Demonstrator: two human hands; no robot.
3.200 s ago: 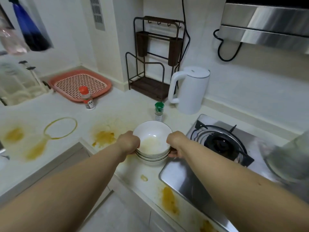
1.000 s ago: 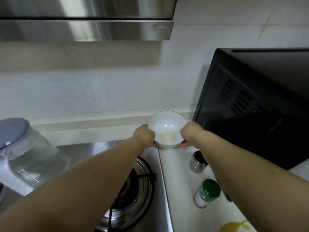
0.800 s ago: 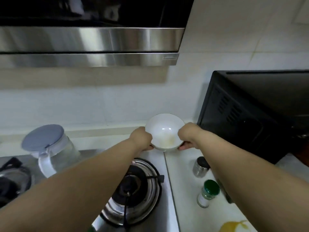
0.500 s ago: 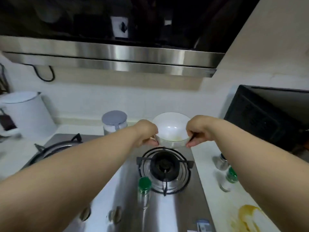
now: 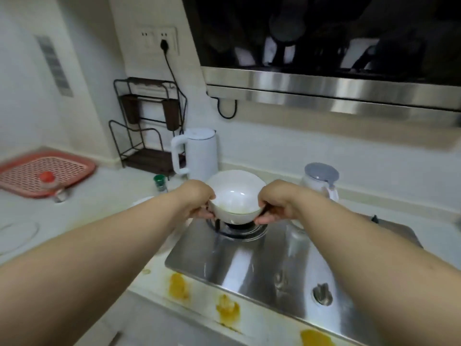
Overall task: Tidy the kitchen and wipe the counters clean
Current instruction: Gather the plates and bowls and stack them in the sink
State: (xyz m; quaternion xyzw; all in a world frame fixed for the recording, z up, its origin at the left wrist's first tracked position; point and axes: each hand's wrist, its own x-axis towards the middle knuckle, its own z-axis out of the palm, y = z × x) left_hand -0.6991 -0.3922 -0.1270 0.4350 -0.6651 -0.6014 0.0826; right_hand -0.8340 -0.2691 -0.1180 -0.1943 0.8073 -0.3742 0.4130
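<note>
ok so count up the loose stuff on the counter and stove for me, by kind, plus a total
Bowls, white stack held in both hands: cannot tell how many, counted as 1 stack
Kettles, white: 1
Jugs, clear with grey lid: 1
Jars, green cap, red cap: 2
Trays, pink: 1
Racks, dark metal: 1
Total: 7

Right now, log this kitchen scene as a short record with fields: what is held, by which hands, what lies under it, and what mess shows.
held: white bowls, stacked, residue inside
left hand: grips the left rim
right hand: grips the right rim
below: gas burner on the steel stove
behind: white kettle, grey-lidded jug
far left: pink drain tray
mess: yellow stains along the counter's front edge
</note>
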